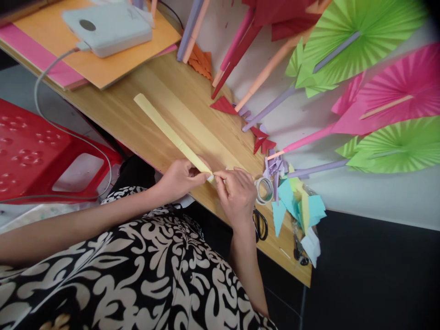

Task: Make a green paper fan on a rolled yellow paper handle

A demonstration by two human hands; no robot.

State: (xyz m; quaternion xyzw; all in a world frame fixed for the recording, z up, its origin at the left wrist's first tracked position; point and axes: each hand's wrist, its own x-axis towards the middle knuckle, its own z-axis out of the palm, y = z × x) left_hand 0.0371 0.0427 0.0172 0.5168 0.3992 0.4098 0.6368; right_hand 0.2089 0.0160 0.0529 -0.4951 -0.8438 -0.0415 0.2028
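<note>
A long yellow paper strip, rolled or folded narrow [168, 133], slants across the wooden table from upper left down to my hands. My left hand [180, 179] is closed round its near end, thumb on top. Against that same end my right hand [237, 190] pinches with thumb and forefinger. The fingertips of both hands nearly meet there. Just right of my right hand stands a roll of clear tape [264, 190]. Black-handled scissors [260, 224] lie below the tape, partly hidden by my right wrist.
Folded paper fans on sticks, green [364, 41] and pink [395, 96], lean along the wall. Paper scraps [299, 204] crowd the table's right end. A white power bank [106, 30] with a cable rests on orange paper sheets [120, 68]. A red stool [44, 156] is at left.
</note>
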